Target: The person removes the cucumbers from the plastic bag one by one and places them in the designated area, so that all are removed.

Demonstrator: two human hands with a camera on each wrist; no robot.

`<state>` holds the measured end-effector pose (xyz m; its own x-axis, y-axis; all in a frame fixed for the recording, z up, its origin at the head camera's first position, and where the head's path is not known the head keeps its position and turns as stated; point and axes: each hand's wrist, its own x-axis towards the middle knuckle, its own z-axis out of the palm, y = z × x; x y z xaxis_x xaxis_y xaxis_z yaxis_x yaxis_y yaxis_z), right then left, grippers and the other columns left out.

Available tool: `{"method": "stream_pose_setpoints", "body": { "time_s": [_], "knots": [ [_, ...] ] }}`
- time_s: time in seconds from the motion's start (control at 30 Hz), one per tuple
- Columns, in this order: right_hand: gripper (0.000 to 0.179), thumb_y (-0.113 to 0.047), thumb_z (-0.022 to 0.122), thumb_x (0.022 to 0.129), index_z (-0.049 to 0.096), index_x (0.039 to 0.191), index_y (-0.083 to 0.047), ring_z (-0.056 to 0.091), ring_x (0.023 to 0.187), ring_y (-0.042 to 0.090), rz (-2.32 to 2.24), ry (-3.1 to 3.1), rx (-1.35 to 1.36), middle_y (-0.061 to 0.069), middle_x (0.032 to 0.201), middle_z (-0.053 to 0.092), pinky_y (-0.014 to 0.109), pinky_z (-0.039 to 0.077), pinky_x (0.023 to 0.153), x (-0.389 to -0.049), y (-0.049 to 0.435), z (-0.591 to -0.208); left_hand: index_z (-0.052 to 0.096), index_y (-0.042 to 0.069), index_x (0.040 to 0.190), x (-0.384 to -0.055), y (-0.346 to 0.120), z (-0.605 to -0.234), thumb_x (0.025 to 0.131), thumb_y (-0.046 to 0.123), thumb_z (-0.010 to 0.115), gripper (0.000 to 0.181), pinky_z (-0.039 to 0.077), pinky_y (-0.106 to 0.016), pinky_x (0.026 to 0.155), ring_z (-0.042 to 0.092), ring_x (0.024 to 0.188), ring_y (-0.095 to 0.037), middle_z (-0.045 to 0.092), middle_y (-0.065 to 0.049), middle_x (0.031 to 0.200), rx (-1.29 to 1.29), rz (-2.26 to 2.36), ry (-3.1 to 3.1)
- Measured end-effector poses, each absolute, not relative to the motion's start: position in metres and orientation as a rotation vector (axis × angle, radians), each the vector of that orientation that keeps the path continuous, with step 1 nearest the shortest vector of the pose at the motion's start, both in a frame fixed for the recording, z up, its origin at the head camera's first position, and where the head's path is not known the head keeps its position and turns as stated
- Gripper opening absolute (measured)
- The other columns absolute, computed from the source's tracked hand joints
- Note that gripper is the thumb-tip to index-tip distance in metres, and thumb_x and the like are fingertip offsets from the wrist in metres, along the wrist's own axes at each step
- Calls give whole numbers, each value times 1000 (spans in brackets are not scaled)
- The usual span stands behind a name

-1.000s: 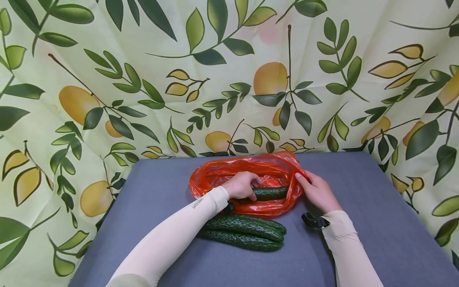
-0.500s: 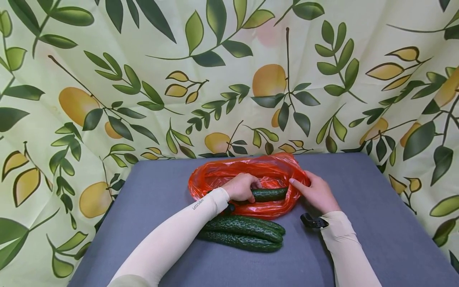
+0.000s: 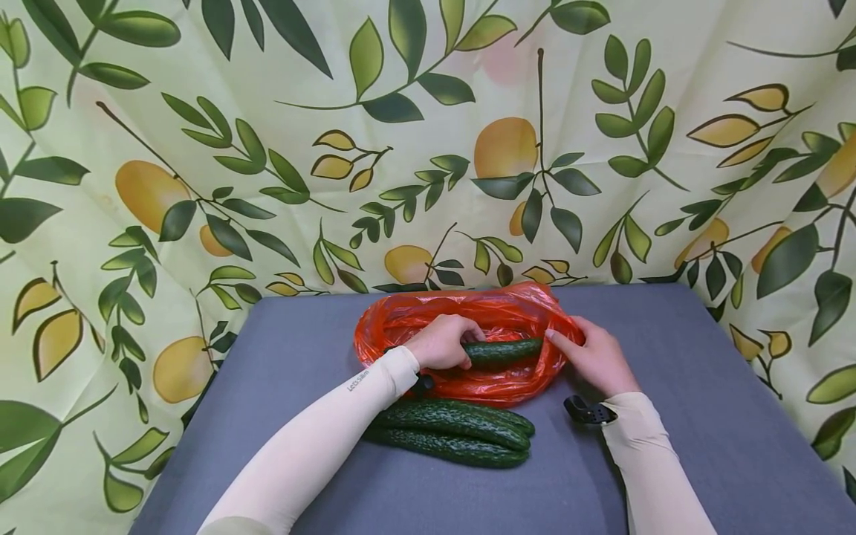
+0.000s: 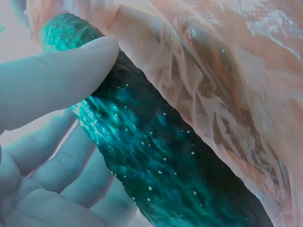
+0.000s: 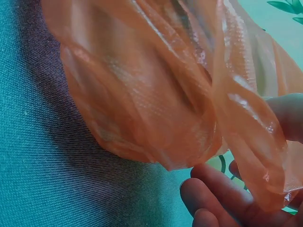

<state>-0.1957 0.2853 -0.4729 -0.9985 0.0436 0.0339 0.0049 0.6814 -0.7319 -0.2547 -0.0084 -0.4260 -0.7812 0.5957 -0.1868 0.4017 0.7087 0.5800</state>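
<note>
A red plastic bag (image 3: 394, 316) lies at the back of the table with its mouth spread wide. Inside that mouth my left hand (image 3: 441, 343) grips a dark green cucumber (image 3: 504, 351), its thumb laid over the bumpy skin in the left wrist view, where the held cucumber (image 4: 156, 142) runs diagonally past the fingers. My right hand (image 3: 602, 357) pinches the bag's right edge between thumb and fingers; in the right wrist view a fold of the bag (image 5: 255, 142) passes between them. Several more cucumbers (image 3: 455, 435) lie side by side in front of the bag.
The grey tabletop (image 3: 321, 490) carries the bag and the cucumbers. Behind and beside it hangs a cloth (image 3: 428, 148) printed with leaves and fruit. A black wrist strap (image 3: 587, 410) sits on the right wrist.
The left hand has shifted slightly left and up with the cucumber, whose right end now lies a little higher. The right hand keeps its hold on the bag's edge.
</note>
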Motion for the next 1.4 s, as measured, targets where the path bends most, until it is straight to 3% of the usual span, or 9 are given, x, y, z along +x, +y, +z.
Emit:
{"method": "stream_pose_setpoints", "body": {
  "time_s": [0.6,0.87,1.07,1.27,1.4],
  "knots": [
    [58,-46,62,108,61,143,0,61,83,24,1225,-2852,-30,13,98,72,31,50,69,-197,286,-472,77,19,127,-245,-26,-394,87,6,88,43,58,-35,105,71,108,-10,77,6,114,861,998,2474],
    [46,-45,62,108,67,130,-4,58,84,24,1195,-2845,-21,9,89,66,32,45,70,-197,285,-474,76,23,126,-227,-24,-371,87,9,89,44,58,-28,101,70,106,-4,76,12,113,952,1046,2481],
    [33,-31,64,106,70,124,-4,60,87,25,1195,-2820,-9,11,94,70,34,46,75,-196,284,-476,76,27,127,-207,-31,-358,88,13,90,44,59,-26,96,70,105,-2,77,15,115,1036,1034,2477],
    [49,-44,65,106,68,133,-3,67,100,32,1198,-2833,12,20,116,76,39,53,85,-196,283,-477,76,24,129,-185,-45,-352,88,10,88,45,55,-29,107,69,114,-1,77,15,122,1089,957,2536],
    [65,-52,61,107,61,144,1,68,102,34,1219,-2865,-1,24,123,75,38,55,84,-196,283,-476,76,24,126,-169,-55,-353,87,8,89,44,55,-30,107,68,112,-2,77,14,120,1108,911,2564]
  ]
}}
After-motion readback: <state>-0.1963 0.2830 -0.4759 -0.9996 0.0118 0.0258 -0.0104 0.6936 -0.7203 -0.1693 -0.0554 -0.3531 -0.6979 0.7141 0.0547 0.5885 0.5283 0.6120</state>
